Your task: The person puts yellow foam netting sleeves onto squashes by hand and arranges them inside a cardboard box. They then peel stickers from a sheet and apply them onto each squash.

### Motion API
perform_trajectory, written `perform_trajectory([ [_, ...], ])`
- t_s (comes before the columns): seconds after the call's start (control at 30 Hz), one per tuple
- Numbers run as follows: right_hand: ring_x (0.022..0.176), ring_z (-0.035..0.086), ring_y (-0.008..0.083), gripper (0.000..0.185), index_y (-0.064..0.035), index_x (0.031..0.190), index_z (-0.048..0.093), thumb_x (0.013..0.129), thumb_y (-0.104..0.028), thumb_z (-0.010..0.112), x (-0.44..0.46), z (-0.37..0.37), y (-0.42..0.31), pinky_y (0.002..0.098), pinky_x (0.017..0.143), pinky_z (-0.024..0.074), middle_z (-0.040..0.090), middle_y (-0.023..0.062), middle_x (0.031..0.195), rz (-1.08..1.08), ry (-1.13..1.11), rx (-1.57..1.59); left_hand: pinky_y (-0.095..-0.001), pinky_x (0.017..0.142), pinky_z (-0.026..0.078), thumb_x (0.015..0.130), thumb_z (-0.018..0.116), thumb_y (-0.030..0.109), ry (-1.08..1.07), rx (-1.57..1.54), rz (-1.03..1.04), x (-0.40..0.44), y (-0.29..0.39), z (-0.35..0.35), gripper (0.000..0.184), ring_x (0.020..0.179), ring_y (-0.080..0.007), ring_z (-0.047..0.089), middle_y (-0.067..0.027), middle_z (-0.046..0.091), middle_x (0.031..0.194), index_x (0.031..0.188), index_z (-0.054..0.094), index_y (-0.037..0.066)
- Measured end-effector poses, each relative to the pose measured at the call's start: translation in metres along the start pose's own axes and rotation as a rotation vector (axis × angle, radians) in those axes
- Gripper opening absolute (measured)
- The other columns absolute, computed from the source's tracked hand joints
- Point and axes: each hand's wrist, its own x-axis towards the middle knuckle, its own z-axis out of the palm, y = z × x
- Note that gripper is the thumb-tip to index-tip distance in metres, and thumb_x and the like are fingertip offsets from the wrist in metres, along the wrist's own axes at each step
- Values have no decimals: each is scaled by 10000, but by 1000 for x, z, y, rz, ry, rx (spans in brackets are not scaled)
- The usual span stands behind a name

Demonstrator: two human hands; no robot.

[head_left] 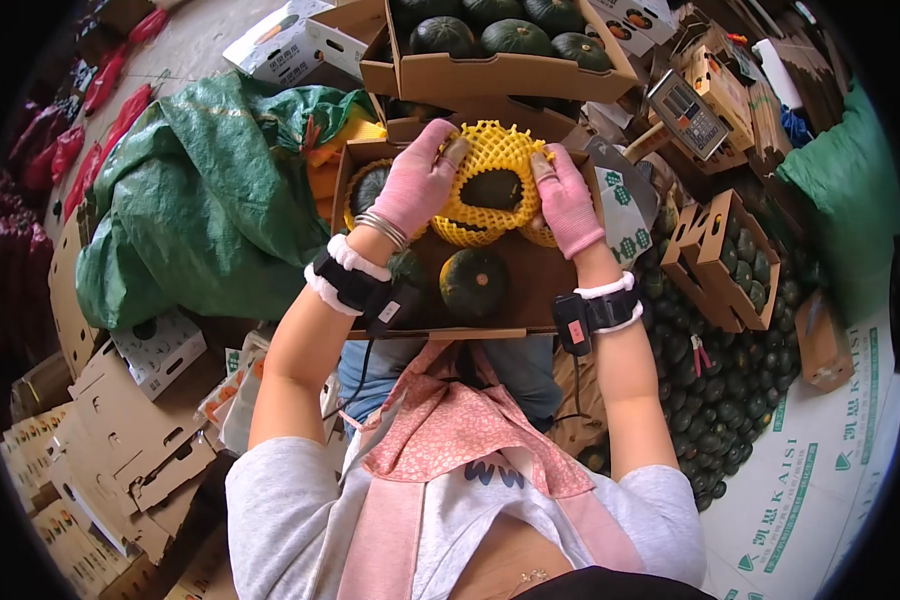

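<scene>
My left hand, in a pink fingertip-less glove, grips one side of a yellow foam net. On its other side my right hand, gloved alike, closes on the net too. Through the net's opening shows a dark green pumpkin. Both hands are above a cardboard box. Inside the box a bare green pumpkin with an orange-yellow patch sits nearest me. Another pumpkin lies at the left, partly behind my left hand, with yellow netting around it.
Behind stands a second box filled with dark green pumpkins. A green woven sack bulges at the left. At the right are a scale display, a carton of small pumpkins and a floor pile of them. Flattened cardboard lies lower left.
</scene>
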Motion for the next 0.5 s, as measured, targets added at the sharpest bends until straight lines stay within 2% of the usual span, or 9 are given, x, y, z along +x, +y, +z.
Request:
perform_trajectory([
  [0.07,692,578,221,215,-33,1063,537,982,-232,517,2,8,19,334,638,469,595,147,824,-360,125,-200,-226,664,413,985,533,159,-38,-182,-8,-8,-1,-3,146,734,-90,438,-22,480,788,1072,523,41],
  [0.1,693,567,302,221,-25,1052,535,974,-232,541,-6,12,18,355,646,477,585,192,842,-411,176,-198,-212,664,401,996,516,150,-50,-222,-29,-15,5,-7,130,745,-67,416,17,462,804,1070,517,44],
  [0.13,699,553,325,204,-29,1034,540,960,-216,568,-13,17,20,355,652,475,587,190,827,-376,178,-152,-204,659,392,995,521,145,-33,-262,1,-19,1,-8,121,753,-56,408,23,465,811,1060,516,43],
  [0.2,712,560,347,193,-34,1036,540,953,-204,577,-17,25,20,358,654,477,580,207,825,-484,230,-132,-199,656,388,994,528,142,-32,-193,39,-22,-8,-11,116,747,-50,402,30,461,796,1045,522,37],
  [0.3,667,549,389,178,-45,1006,554,952,-213,579,-6,28,12,365,604,472,569,214,751,-472,256,-182,-205,657,395,988,540,138,8,-201,-41,-11,-8,-11,116,725,-66,416,19,485,773,1014,557,26],
  [0.33,628,553,374,159,-46,975,566,950,-202,578,3,29,15,367,582,469,585,194,719,-471,285,-155,-226,633,402,974,559,143,28,-181,-74,-7,-11,-10,126,693,-82,417,0,496,738,992,564,19],
  [0.4,627,569,347,143,-45,961,576,948,-187,572,15,24,15,350,588,473,623,179,741,-208,211,-101,-269,585,415,947,597,153,80,-144,-129,2,-24,-5,150,629,-113,419,-40,516,669,947,579,4],
  [0.43,657,605,330,156,-40,962,579,948,-194,566,22,22,20,365,601,484,648,171,760,-127,172,-57,-287,580,431,936,607,159,81,-89,-119,7,-30,-5,167,615,-124,467,-71,548,663,917,597,-7],
  [0.5,696,624,349,189,-31,963,569,950,-219,560,28,20,21,397,615,490,644,181,761,-125,169,-188,-318,592,449,923,616,163,-37,-50,-163,14,-39,-11,176,628,-177,531,-110,584,681,905,607,-12],
])
